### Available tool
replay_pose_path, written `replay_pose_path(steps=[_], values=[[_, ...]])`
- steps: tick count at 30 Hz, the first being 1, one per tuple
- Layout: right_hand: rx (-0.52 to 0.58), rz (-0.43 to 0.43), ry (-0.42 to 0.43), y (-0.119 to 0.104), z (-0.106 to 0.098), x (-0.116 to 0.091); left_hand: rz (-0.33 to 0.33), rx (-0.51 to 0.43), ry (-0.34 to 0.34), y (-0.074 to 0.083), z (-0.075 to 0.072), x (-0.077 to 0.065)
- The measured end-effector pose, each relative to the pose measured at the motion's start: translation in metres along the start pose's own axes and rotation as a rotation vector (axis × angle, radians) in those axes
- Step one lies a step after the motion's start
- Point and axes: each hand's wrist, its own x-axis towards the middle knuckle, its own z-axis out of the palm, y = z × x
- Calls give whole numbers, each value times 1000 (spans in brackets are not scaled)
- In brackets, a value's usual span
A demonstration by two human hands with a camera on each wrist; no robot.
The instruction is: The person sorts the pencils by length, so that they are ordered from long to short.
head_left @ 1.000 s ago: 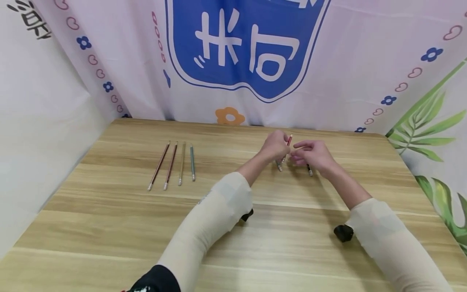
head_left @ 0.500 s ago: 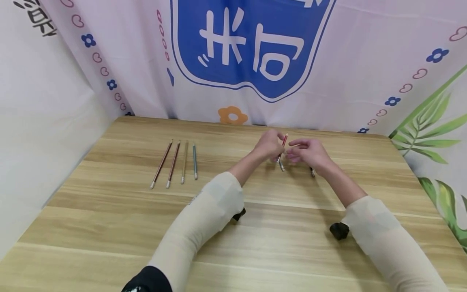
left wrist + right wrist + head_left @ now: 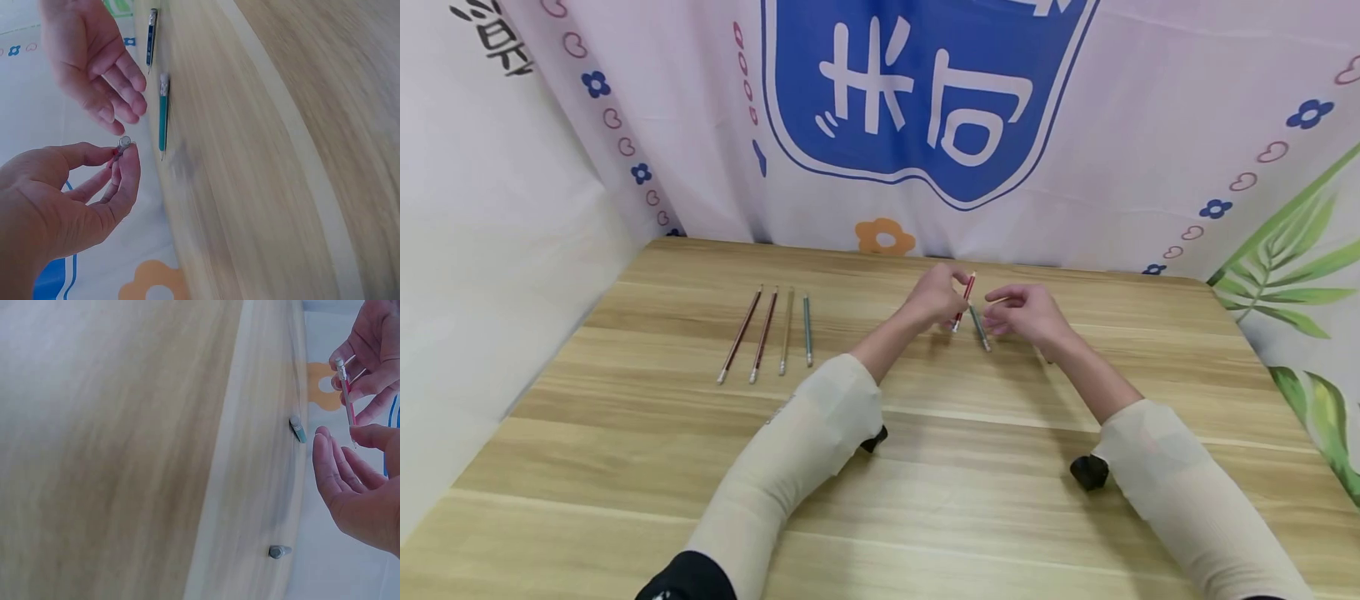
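My left hand [image 3: 936,296] pinches a red pencil [image 3: 964,302] between thumb and fingers, above the far part of the table. Its eraser end points toward me in the left wrist view. Just right of it my right hand [image 3: 1026,315] hovers with loosely bent fingers and nothing in its grasp. Below and between the hands a teal pencil [image 3: 164,119] lies on the wood. A dark pencil [image 3: 152,37] lies farther right, almost wholly hidden behind the right wrist in the head view.
On the table's left lie two dark red pencils [image 3: 765,333], a tan pencil [image 3: 787,332] and another teal pencil [image 3: 808,331], side by side and apart. A printed cloth [image 3: 700,125] hangs along the far edge of the wooden table [image 3: 925,517].
My left hand has moved left with the red pencil, away from the right hand. More of the teal pencil beneath now shows. The head view has shifted slightly.
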Motion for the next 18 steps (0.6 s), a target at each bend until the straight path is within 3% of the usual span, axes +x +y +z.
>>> replay_pose_path(steps=[5,18], values=[[-39,-12,24,-1,2,2,1,-3,9,-3,-6,-4],[-285,-27,80,0,11,12,-11,20,29,-14,-26,-12]])
